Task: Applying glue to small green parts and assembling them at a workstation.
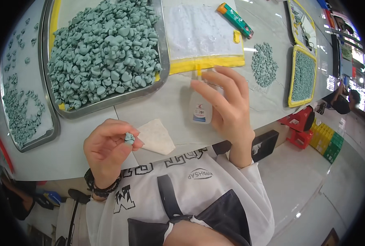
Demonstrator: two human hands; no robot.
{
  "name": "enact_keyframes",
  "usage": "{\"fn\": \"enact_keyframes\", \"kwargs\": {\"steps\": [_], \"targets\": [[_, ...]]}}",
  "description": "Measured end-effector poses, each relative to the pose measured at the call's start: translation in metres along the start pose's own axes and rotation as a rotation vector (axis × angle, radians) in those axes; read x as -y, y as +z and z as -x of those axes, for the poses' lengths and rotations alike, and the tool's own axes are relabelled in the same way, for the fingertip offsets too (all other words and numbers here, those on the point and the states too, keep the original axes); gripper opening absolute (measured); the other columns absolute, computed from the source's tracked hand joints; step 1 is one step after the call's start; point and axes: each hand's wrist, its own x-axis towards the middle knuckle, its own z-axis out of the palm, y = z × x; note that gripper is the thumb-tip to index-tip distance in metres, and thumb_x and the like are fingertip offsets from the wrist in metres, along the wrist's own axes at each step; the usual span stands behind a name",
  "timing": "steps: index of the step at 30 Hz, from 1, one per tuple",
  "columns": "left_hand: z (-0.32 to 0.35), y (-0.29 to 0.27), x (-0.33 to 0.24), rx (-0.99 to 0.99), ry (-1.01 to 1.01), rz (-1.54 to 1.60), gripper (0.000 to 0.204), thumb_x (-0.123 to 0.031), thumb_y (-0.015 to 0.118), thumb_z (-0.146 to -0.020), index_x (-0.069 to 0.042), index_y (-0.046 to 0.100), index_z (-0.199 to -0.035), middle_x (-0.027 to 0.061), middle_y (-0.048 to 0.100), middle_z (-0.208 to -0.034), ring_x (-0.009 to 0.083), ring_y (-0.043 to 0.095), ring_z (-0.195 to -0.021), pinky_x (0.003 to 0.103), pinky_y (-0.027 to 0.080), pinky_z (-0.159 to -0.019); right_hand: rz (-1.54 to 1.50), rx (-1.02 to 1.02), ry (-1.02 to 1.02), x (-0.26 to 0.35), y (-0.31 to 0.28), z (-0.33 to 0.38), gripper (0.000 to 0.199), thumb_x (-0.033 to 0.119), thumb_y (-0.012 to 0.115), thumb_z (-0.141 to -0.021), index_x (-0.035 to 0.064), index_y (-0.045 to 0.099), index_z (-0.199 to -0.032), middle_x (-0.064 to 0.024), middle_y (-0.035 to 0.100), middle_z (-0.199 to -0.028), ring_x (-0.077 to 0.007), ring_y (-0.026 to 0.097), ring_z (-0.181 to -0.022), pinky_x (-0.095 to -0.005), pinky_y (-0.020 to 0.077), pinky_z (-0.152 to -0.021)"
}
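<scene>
Pinching a small grey-green piece [129, 138] above the table [166, 106], the left hand [108, 145] is closed; the right hand [227, 106] grips a white glue bottle [201, 108] with a blue-and-red label, yellow nozzle up, beside a tray [162, 49] heaped with similar pieces.

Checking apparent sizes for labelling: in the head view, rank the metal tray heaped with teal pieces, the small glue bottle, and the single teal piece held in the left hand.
1. Metal tray, largest by far.
2. Glue bottle in the right hand.
3. Teal piece pinched in the left hand, smallest.

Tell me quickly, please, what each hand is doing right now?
Left hand: closed, pinching a small green piece at its fingertips.
Right hand: closed around a small white glue bottle.
</scene>
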Motion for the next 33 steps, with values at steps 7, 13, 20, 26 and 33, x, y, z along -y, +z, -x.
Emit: {"fn": "enact_keyframes", "kwargs": {"steps": [7,13,20,26,33], "targets": [[0.002,-0.001,0.001,-0.012,0.008,-0.004,0.027,0.007,0.051,-0.077,0.008,0.053,-0.104,0.0174,0.055,-0.097,0.0195,0.059,-0.077,0.028,0.049,-0.068,0.359,-0.142,0.259,-0.060,-0.054,-0.019,0.017,0.006,0.073,-0.065,0.0087,0.066,-0.080,-0.0031,0.049,-0.080,-0.0216,0.044,-0.080,-0.0321,0.0367,-0.074],[0.002,-0.002,0.000,-0.045,-0.033,-0.028,0.026,0.006,0.051,-0.078,0.008,0.053,-0.103,0.0165,0.055,-0.096,0.0191,0.060,-0.078,0.027,0.049,-0.068,0.313,-0.036,0.232,-0.105,-0.052,-0.018,0.015,0.007,0.072,-0.067,0.0094,0.066,-0.080,-0.0035,0.050,-0.080,-0.0206,0.045,-0.083,-0.0313,0.0375,-0.076],[0.002,-0.002,0.001,-0.041,-0.051,0.000,0.026,0.007,0.051,-0.078,0.008,0.054,-0.104,0.0160,0.056,-0.096,0.0192,0.060,-0.079,0.027,0.050,-0.070,0.331,0.048,0.210,-0.107,-0.054,-0.037,0.010,0.008,0.070,-0.068,0.0102,0.067,-0.078,-0.0026,0.053,-0.081,-0.0213,0.046,-0.080,-0.0330,0.0381,-0.075],[0.000,0.001,-0.003,-0.027,-0.077,0.004,0.027,0.009,0.051,-0.077,0.008,0.053,-0.104,0.0159,0.055,-0.097,0.0192,0.060,-0.079,0.028,0.051,-0.072,0.327,0.130,0.221,-0.121,-0.050,-0.033,0.010,0.006,0.069,-0.070,0.0049,0.064,-0.079,-0.0052,0.053,-0.082,-0.0219,0.048,-0.082,-0.0324,0.0394,-0.076],[0.001,0.008,-0.001,0.010,-0.073,-0.078,0.031,0.003,0.057,-0.075,0.005,0.054,-0.106,0.0131,0.057,-0.092,0.0176,0.059,-0.074,0.026,0.048,-0.065,-0.038,-0.185,0.182,-0.016,-0.055,-0.040,0.014,0.005,0.066,-0.061,0.0034,0.062,-0.075,-0.0053,0.051,-0.079,-0.0217,0.050,-0.073,-0.0358,0.0396,-0.075]]}}
